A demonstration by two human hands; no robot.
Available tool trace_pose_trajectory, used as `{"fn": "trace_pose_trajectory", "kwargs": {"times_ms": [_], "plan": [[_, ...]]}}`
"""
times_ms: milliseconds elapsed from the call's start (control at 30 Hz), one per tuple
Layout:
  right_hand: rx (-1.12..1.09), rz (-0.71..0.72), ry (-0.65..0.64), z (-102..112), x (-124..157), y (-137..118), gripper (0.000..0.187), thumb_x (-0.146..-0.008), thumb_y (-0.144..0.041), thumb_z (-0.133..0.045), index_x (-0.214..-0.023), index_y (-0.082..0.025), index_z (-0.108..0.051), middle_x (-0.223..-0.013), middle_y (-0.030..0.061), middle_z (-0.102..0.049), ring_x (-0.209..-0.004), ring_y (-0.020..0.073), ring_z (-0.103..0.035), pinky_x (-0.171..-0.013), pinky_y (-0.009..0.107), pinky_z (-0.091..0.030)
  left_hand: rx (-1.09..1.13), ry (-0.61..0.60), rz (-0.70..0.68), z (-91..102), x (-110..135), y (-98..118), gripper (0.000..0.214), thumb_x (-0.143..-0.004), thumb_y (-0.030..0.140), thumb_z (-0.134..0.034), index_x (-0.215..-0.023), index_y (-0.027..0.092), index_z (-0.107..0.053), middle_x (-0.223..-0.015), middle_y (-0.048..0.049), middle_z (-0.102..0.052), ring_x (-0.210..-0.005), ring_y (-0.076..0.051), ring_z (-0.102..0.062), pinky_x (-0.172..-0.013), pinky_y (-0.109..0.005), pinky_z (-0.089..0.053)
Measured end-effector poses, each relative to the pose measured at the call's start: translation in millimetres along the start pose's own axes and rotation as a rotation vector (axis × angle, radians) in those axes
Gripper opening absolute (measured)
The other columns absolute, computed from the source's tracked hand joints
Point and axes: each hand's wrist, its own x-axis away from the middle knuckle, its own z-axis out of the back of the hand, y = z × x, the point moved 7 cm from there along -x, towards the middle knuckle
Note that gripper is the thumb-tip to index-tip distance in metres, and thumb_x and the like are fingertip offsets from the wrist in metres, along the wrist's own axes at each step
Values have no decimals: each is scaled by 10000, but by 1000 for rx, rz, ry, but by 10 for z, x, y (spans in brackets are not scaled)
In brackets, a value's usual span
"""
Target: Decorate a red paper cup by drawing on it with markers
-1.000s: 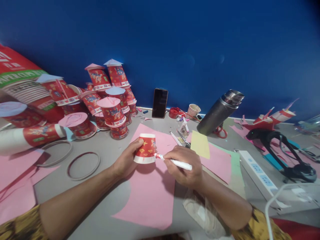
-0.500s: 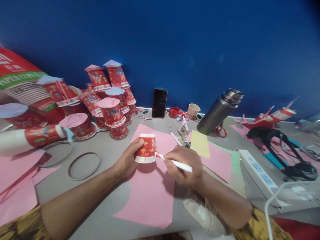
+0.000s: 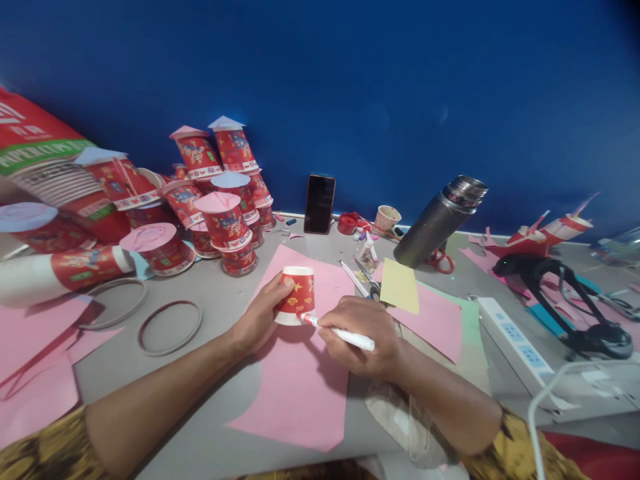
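Upside down above a pink paper sheet (image 3: 305,400) is a red paper cup (image 3: 299,293) with gold stars and a white band along its lower edge. My left hand (image 3: 263,313) grips it from the left, thumb on the near side. In my right hand (image 3: 363,337) is a white marker pen (image 3: 353,339), held like a pencil. Its red tip meets the cup's lower white band, or lies just in front of it. Behind my right hand lie scissors (image 3: 369,280) and another marker pen (image 3: 354,279).
Stacked red cups with paper tops (image 3: 225,223) crowd the left. A phone (image 3: 319,205) leans against the blue wall. A dark thermos (image 3: 435,223), yellow paper (image 3: 400,287) and a power strip (image 3: 515,343) are on the right. Two tape rings lie left of my arm, one being a grey ring (image 3: 170,328).
My right hand has moved the marker pen left, from the cup's right edge to the front of its lower band. The cup has turned slightly in my left hand.
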Motion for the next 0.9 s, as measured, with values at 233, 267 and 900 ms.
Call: {"fn": "trace_pose_trajectory", "kwargs": {"times_ms": [233, 267, 900], "plan": [[-11, 14, -30, -29, -8, -25, 148, -985, -130, -614, -886, -215, -683, -661, -5, -705, -552, 142, -617, -569, 271, -516, -25, 11, 11, -9, 2, -2, 486, -815, 573, -887, -1034, 164, -745, -906, -81, -785, -791, -233, -725, -733, -326, -573], [-10, 14, -32, -31, -5, -21, 148, -987, -130, -613, -889, -214, -684, -663, -3, -709, -555, 142, -620, -575, 271, -519, -23, 7, 15, -10, -1, -6, 485, -817, 574, -885, -1033, 164, -742, -903, -78, -783, -786, -229, -721, -727, -322, -571], [96, 62, -18, -28, 39, -33, 121, -1011, -134, -624, -949, -218, -686, -708, 3, -737, -605, 150, -652, -620, 293, -561, 11, 4, 14, 17, -17, -31, 477, -798, 547, -908, -1035, 164, -750, -922, -80, -797, -832, -239, -738, -774, -326, -589]]}}
